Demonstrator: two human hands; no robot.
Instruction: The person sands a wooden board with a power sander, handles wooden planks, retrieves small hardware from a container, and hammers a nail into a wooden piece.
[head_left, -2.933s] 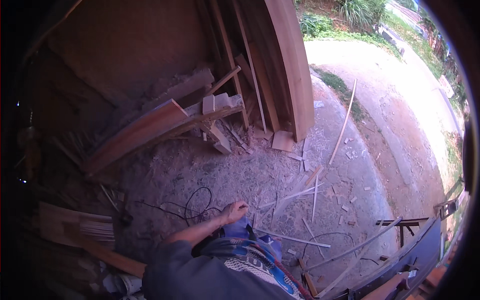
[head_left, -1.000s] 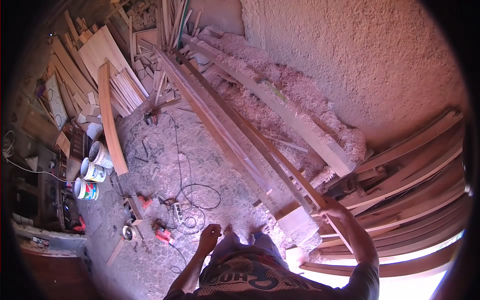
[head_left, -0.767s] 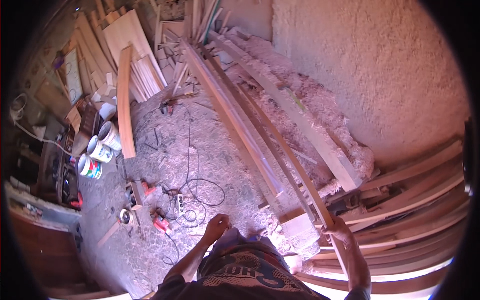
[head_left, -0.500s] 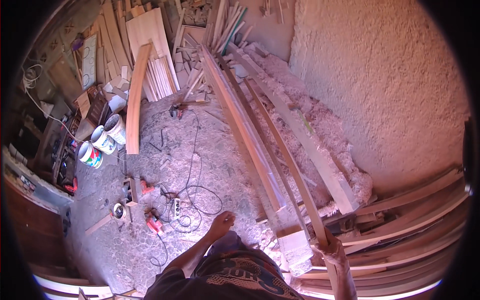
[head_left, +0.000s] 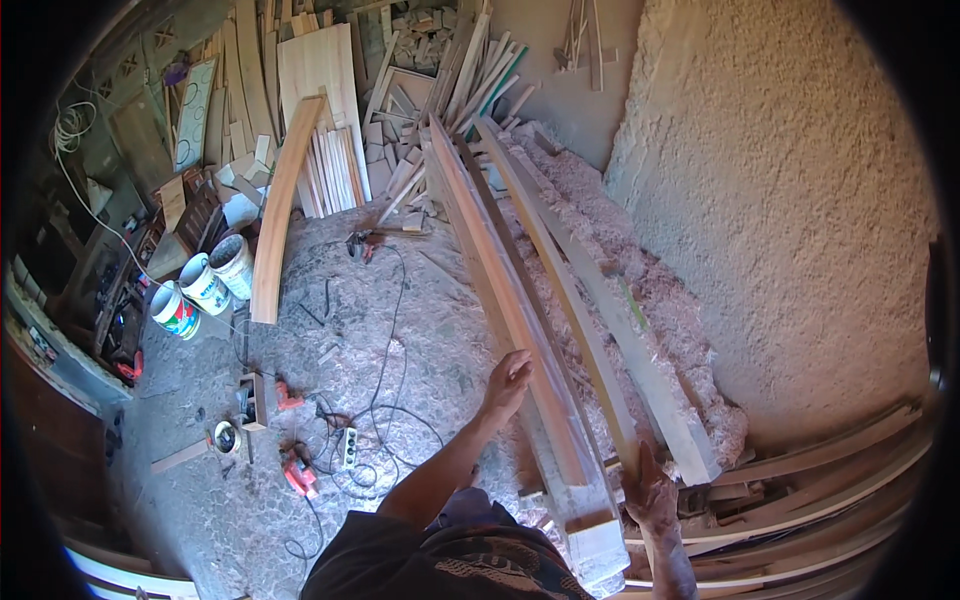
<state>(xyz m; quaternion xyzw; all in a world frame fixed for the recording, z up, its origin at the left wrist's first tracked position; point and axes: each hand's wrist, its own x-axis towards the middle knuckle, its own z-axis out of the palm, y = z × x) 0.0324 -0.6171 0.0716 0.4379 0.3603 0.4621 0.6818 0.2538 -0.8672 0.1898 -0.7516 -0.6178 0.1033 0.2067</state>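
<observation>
Several long wooden planks (head_left: 500, 280) lie side by side on the floor, running away from me toward the far wall. My left hand (head_left: 508, 380) rests with spread fingers on the left edge of the nearest plank. My right hand (head_left: 650, 490) grips the near end of a thinner wooden strip (head_left: 560, 280) that lies along the planks. A short block (head_left: 590, 530) sits at the planks' near end, between my hands.
Sawdust (head_left: 660, 310) is heaped along the rough plaster wall (head_left: 780, 200). Power tools (head_left: 298, 470) and black cables (head_left: 370, 340) lie on the floor at left, near three buckets (head_left: 205, 285). A curved board (head_left: 280, 210) and stacked offcuts (head_left: 400, 90) stand behind. Curved boards (head_left: 830, 480) lie at right.
The view has swung from an outdoor yard side to the workshop floor. My left hand has reached forward onto the plank, and my right hand has closed on the thin strip's near end.
</observation>
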